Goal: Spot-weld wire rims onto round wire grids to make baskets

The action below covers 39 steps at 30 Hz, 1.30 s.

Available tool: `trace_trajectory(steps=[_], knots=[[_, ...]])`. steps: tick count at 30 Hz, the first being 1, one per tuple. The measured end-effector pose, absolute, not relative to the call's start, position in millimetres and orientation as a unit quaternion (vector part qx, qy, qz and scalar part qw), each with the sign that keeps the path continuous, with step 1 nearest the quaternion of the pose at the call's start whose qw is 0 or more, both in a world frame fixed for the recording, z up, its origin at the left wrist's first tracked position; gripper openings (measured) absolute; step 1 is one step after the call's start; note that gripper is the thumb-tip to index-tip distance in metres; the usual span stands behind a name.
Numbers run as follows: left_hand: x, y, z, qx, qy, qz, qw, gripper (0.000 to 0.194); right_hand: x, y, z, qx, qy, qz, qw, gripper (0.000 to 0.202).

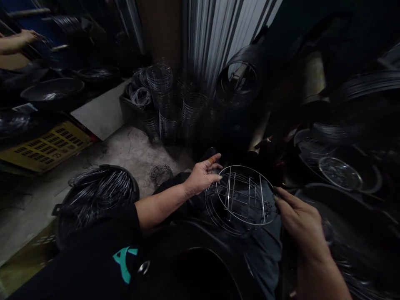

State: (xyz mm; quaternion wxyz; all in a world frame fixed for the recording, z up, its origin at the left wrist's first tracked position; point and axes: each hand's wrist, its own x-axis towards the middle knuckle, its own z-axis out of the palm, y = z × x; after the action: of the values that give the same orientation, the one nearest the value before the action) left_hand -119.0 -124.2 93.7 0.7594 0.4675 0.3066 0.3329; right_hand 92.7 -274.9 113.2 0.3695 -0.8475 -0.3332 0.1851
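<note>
A round wire rack (249, 196), a thin metal ring with straight crossbars, is held tilted over my lap. My left hand (202, 177) has its thumb at the upper left of the rim, with the index finger stretched past it. On the right, my right hand (300, 218) pinches the rim between thumb and fingers; its fingertips are partly hidden in shadow. Under the rack, more wire rings (215, 214) of similar shape lie over the dark cloth (265, 250) on my leg.
A black tub (136, 189) of loose wire pieces stands at my left. Stacked wire baskets (170, 121) are ahead, beside a small wire coil (161, 174) on the floor. Basins (375, 179) line the right. A co-worker's hand (28, 36) shows upper left, above a yellow crate (46, 146).
</note>
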Motion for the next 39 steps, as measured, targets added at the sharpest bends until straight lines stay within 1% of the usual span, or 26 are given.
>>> trace_trajectory(steps=[3,7,13,18,20,22,25,29,33,36,39], knots=[[-113,-121,88,0.539,0.309,0.272,0.735,0.085,105,-276,99,-0.853,-0.381,0.175,0.311,0.052],[-111,-118,89,0.594,0.297,0.223,0.713,0.085,108,-282,88,-0.853,-0.399,0.167,0.292,0.055],[-112,-118,89,0.615,0.317,0.21,0.691,0.081,105,-285,82,-0.849,-0.393,0.189,0.298,0.056],[-116,-120,87,0.591,0.324,0.226,0.703,0.076,103,-290,85,-0.863,-0.409,0.192,0.226,0.053],[-118,-121,84,0.557,0.32,0.233,0.73,0.074,102,-294,83,-0.863,-0.416,0.183,0.22,0.055],[-118,-121,80,0.503,0.319,0.241,0.766,0.072,101,-298,79,-0.857,-0.423,0.176,0.236,0.058],[-118,-121,72,0.413,0.322,0.244,0.816,0.072,100,-304,70,-0.839,-0.428,0.17,0.288,0.06],[-120,-120,59,0.36,0.318,0.246,0.842,0.075,102,-311,62,-0.821,-0.416,0.207,0.333,0.059],[-121,-123,48,0.372,0.321,0.262,0.831,0.078,102,-320,60,-0.813,-0.394,0.26,0.341,0.067],[-123,-124,46,0.407,0.336,0.276,0.803,0.08,97,-323,60,-0.82,-0.378,0.25,0.351,0.069],[-123,-118,51,0.458,0.366,0.277,0.761,0.086,89,-323,61,-0.814,-0.375,0.212,0.389,0.065]])
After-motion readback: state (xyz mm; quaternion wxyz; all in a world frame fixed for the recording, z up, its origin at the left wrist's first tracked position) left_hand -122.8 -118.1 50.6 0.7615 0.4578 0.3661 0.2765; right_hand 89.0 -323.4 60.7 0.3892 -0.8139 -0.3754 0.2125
